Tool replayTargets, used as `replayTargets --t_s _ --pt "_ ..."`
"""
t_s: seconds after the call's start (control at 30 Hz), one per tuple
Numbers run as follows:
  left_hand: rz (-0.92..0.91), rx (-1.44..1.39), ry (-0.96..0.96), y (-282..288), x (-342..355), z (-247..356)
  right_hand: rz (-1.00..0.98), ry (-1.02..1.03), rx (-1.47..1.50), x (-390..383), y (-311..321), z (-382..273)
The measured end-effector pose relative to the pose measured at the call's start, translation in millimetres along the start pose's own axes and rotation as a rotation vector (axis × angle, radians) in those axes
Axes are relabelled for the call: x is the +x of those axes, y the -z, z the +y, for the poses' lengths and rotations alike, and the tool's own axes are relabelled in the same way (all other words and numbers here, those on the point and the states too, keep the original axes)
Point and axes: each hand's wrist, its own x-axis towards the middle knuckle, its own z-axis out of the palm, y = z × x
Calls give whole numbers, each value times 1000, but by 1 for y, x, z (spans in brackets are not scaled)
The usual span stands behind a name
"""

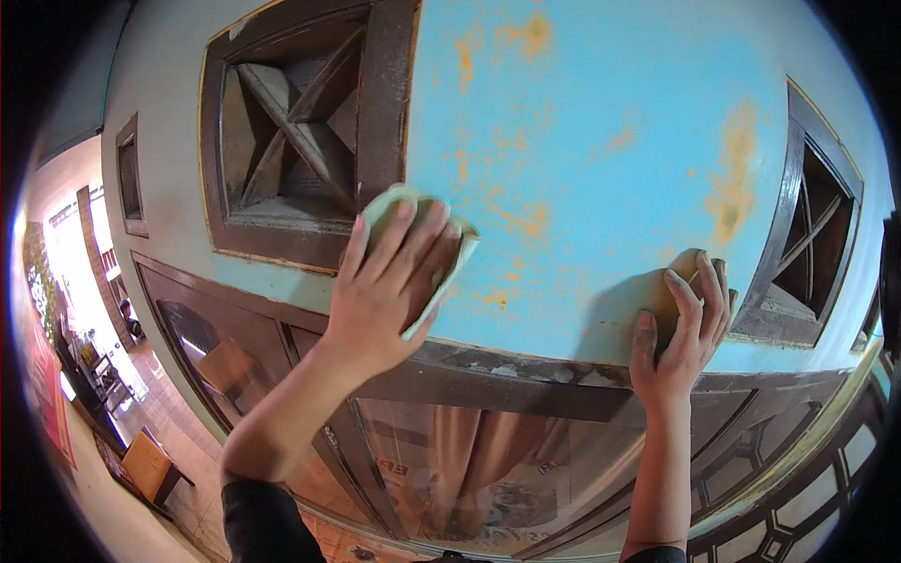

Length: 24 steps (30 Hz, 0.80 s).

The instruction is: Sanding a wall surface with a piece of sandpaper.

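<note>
A bright blue wall panel (582, 178) with worn orange patches fills the middle of the head view. Flat against its left edge, beside the brown frame of a vent, my left hand (385, 281) presses a pale green sheet of sandpaper (466, 246); its fingers are spread over the sheet and its thumb is partly hidden. My right hand (685, 324) rests on the lower right of the panel, fingers apart and slightly bent, with fingertips dusty. I see nothing plainly held in it, though the palm is turned away.
Brown wooden vents with crossed bars, one left (296, 122) and one right (802, 230), flank the panel. A dusty brown ledge (526, 368) runs below it, above glazed panes (469, 460) with curtains behind. Far left, a wooden chair (150, 464) stands on a tiled floor; a person (129, 319) is in the distance.
</note>
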Motion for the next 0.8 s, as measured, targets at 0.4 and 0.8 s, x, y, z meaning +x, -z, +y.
replayTargets --t_s 0.4,0.8 --pt "334 1 73 10 71 -35 -1 -7 -29 -2 -3 -1" --pt "-32 -62 100 -13 -26 22 -6 -16 -56 -6 3 0"
